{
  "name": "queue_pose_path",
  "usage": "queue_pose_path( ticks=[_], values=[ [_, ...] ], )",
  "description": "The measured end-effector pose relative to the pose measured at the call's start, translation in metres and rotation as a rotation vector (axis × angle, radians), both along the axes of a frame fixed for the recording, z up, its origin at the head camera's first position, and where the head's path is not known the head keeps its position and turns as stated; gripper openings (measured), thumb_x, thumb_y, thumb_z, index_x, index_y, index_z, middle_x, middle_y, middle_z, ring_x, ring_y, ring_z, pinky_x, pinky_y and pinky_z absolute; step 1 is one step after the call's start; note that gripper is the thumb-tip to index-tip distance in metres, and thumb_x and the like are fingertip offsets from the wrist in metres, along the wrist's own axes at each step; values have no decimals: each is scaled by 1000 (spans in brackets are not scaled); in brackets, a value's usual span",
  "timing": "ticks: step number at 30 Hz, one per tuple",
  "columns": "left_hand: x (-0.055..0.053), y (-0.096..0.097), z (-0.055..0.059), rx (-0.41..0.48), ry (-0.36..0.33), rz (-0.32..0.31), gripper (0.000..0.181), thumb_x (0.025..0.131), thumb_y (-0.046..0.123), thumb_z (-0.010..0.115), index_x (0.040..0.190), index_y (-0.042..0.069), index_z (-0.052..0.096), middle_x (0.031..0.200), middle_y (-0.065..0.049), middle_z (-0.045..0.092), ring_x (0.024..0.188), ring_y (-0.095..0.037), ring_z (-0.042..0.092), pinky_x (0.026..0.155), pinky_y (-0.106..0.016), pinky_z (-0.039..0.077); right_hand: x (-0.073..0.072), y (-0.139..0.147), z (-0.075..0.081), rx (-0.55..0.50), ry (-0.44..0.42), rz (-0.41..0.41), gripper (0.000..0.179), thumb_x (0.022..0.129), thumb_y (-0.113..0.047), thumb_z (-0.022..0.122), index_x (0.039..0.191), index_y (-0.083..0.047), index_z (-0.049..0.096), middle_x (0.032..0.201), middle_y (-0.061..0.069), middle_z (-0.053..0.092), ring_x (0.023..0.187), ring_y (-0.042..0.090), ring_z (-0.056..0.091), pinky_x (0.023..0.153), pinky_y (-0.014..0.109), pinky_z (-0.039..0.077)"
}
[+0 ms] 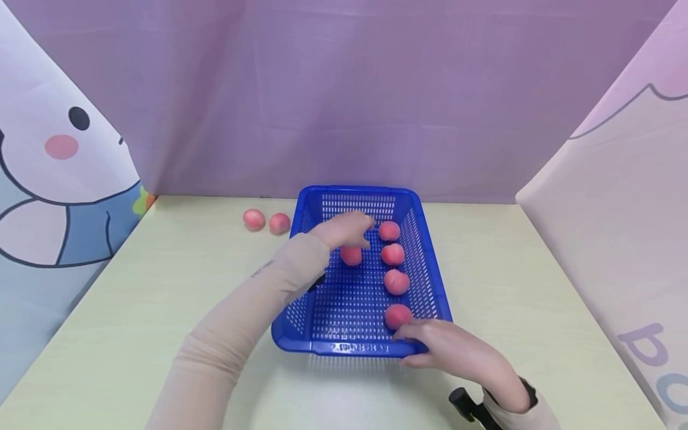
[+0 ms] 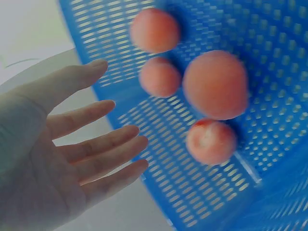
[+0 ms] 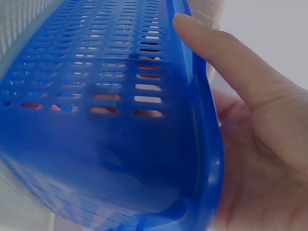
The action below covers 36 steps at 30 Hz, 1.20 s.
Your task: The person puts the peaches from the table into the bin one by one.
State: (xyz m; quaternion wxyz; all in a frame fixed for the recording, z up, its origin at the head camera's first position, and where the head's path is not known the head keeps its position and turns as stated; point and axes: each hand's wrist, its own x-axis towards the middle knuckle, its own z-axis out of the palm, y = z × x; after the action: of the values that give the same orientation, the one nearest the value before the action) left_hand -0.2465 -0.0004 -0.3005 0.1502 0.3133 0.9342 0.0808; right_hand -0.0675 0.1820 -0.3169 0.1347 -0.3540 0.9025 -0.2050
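Observation:
A blue plastic basket point(image 1: 352, 347) stands on the table with several pink peaches inside. Along its right side runs a row of them, the nearest peach point(image 1: 398, 316) close to the front corner. My left hand point(image 1: 346, 230) is over the basket, fingers extended and apart. Another peach point(image 1: 351, 256) shows just below that hand; in the left wrist view this peach point(image 2: 215, 84) looks larger than the others, clear of the fingers. My right hand point(image 1: 451, 352) grips the basket's front right corner, its thumb point(image 3: 226, 53) outside the rim and its fingers reaching over inside.
Two more peaches, one pink-red point(image 1: 279, 223) and one paler point(image 1: 254, 219), lie on the pale table point(image 1: 177, 286) left of the basket. A purple cloth point(image 1: 344, 95) hangs behind, and printed panels stand on both sides.

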Motion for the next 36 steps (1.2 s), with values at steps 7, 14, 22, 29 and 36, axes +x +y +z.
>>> queue_pose_path(
  ticks=[7, 14, 22, 29, 36],
  values=[
    [2, -7, 20, 24, 36, 5, 44, 84, 30, 58, 123, 9, 51, 120, -5, 53, 112, -18, 47, 94, -31, 38, 0, 0, 1, -2, -13, -5, 26, 77, -26, 66, 98, -11, 63, 91, -5, 62, 78, 4, 53, 71, 25, 47],
    [6, -16, 32, 32, 57, 42, 47, 85, 33, 56, 125, 10, 48, 126, -6, 49, 117, -21, 43, 96, -36, 36, 0, -1, 1, 1, 4, 2, 27, 77, -27, 66, 99, -11, 63, 92, -5, 63, 80, 5, 55, 72, 26, 48],
    [10, -32, 48, 58, 92, 62, 43, 86, 32, 55, 122, 9, 50, 121, -9, 51, 111, -21, 47, 93, -38, 38, 0, -1, 1, -9, 11, 7, 26, 77, -27, 66, 98, -11, 63, 91, -6, 62, 79, 4, 54, 72, 25, 47],
    [15, -55, 57, 146, 174, 79, 40, 86, 30, 56, 118, 7, 53, 118, -11, 53, 109, -25, 49, 90, -40, 40, 0, -1, 1, 0, -1, 7, 29, 78, -33, 63, 99, -12, 63, 91, -6, 62, 79, 4, 54, 71, 25, 47],
    [18, -79, 60, 233, 212, 126, 37, 86, 28, 56, 114, 6, 54, 116, -9, 54, 105, -25, 50, 88, -40, 41, 0, -1, 1, 2, -2, 6, 29, 78, -32, 64, 99, -12, 63, 91, -6, 62, 78, 3, 54, 71, 25, 47]
  ],
)
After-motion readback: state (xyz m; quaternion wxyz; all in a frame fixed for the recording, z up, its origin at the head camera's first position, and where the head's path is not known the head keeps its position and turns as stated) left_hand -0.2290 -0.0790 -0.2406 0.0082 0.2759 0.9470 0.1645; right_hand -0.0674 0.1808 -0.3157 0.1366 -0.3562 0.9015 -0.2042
